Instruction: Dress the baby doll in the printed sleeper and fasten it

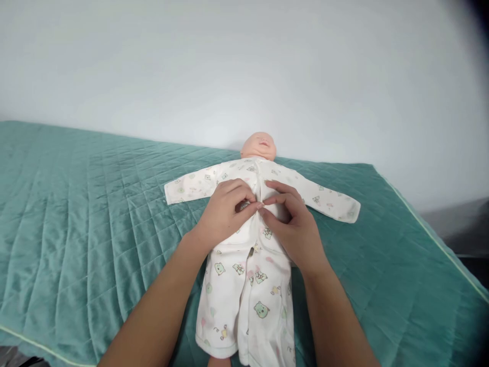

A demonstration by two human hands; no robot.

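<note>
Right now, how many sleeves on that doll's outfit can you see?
2. The left sleeve lies spread flat on the quilt; the right sleeve lies spread opposite. The left hand and right hand pinch the outfit at its front between them.

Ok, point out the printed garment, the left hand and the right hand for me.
printed garment (229,295), head view, lower front panel.
left hand (225,213), head view, back of the hand.
right hand (297,228), head view, back of the hand.
</note>
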